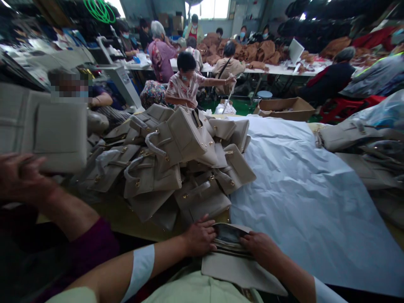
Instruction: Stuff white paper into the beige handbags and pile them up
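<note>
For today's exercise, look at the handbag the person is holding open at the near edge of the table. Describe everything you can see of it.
The handbag is beige, of leather-like material, lying at the near table edge against the person's lap. Its mouth is pulled open, showing a darker lining; a flat flap or panel spreads toward the person. The left hand grips its left rim, the right hand its right rim. Its far side lies close to the pile of bags and beside the white sheet. Handles and fittings are hidden.

Dim hall, window glare at back, edges warped, blurred.
</note>
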{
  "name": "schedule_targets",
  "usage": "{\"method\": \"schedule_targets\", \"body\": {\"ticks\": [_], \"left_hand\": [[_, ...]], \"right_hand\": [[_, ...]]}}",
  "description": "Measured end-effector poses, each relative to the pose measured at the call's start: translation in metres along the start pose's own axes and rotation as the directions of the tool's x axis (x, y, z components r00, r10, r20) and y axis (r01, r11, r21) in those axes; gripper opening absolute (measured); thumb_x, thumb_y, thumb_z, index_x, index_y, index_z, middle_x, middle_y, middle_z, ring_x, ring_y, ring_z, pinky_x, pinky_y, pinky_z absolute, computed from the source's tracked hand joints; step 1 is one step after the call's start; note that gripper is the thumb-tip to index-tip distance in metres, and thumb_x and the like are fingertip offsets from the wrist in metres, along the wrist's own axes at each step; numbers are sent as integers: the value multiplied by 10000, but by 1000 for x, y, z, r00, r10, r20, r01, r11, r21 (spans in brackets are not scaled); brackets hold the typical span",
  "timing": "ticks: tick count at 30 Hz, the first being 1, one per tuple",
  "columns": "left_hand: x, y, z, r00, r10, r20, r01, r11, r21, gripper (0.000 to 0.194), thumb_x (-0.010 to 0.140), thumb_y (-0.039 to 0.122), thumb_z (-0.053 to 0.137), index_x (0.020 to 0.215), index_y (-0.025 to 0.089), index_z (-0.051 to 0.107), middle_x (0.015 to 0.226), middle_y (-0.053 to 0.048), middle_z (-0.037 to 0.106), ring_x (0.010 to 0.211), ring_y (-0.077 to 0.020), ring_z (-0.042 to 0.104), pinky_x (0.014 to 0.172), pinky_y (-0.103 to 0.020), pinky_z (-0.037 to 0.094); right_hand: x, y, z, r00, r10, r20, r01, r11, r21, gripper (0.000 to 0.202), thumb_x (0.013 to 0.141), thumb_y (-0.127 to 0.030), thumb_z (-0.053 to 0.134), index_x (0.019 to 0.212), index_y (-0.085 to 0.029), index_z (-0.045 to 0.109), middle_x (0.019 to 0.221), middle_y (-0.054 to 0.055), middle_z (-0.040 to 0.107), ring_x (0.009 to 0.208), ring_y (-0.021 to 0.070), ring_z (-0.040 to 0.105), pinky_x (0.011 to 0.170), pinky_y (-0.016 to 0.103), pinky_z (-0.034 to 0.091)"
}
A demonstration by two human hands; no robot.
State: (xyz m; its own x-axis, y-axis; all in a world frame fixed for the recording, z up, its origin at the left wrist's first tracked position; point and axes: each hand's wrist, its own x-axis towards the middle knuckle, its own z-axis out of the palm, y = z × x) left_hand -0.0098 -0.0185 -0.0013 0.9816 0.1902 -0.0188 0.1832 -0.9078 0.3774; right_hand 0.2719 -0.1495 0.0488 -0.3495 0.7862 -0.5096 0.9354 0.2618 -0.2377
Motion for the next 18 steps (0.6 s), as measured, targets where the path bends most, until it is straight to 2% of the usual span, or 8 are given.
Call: {"method": "schedule_targets", "body": {"ticks": [3,5,7,8,10,13,16,18], "left_hand": [[1,2,-1,999,-33,-1,32,995,-94,377,1020,479,758,1258,187,785,1305,-85,806,1441,-310,626,1367,-498,299],[9,5,-8,991,-109,-76,92,975,-202,320,1058,385,692,1312,204,762,1389,-89,771,1467,-294,602,1365,-510,311],[19,8,-15,958,-260,-119,211,923,-321,426,1052,312,661,1460,191,676,1514,-124,692,1485,-284,582,1337,-504,372],[25,9,-17,932,-349,-100,288,877,-384,509,1033,285,665,1528,178,621,1567,-145,647,1489,-283,579,1314,-495,409],[32,7,-16,887,-460,43,417,756,-504,593,975,221,678,1559,160,597,1588,-159,626,1463,-285,607,1264,-467,470],[34,-1,-6,858,-443,260,497,588,-638,527,882,124,641,1397,161,748,1457,-111,733,1352,-276,695,1197,-413,516],[32,-8,3,868,-411,279,474,516,-713,484,851,105,588,1273,156,821,1324,-73,804,1273,-272,735,1148,-383,534],[32,-8,5,868,-425,257,465,512,-722,463,856,116,574,1233,160,839,1254,-59,829,1222,-268,755,1125,-373,543]], "right_hand": [[-12,15,-5,983,23,-181,-5,995,100,354,968,-80,520,1132,-201,809,979,87,834,900,219,774,768,298,525],[-13,27,-6,915,176,-363,-106,973,206,374,1058,-189,461,1188,-194,812,982,117,827,921,236,769,841,335,559],[-9,36,0,842,321,-434,-167,919,357,422,1088,-327,470,1362,-186,759,1187,153,821,1095,277,756,994,413,581],[-6,40,5,845,348,-406,-160,889,429,458,1072,-373,501,1429,-192,725,1322,156,792,1210,295,728,1076,453,566],[-1,44,19,911,305,-279,-110,829,548,533,1031,-409,528,1493,-199,689,1470,143,730,1344,308,675,1167,490,530],[1,45,42,962,227,-152,-67,734,676,531,1028,-426,490,1427,-191,750,1394,152,766,1278,295,718,1150,457,544],[-1,43,49,940,311,-138,-123,689,714,499,1016,-387,517,1396,-185,768,1343,146,781,1243,283,732,1131,420,546],[0,39,44,908,405,-103,-245,714,656,479,983,-243,512,1382,-187,771,1348,136,778,1252,269,728,1125,394,536]]}}
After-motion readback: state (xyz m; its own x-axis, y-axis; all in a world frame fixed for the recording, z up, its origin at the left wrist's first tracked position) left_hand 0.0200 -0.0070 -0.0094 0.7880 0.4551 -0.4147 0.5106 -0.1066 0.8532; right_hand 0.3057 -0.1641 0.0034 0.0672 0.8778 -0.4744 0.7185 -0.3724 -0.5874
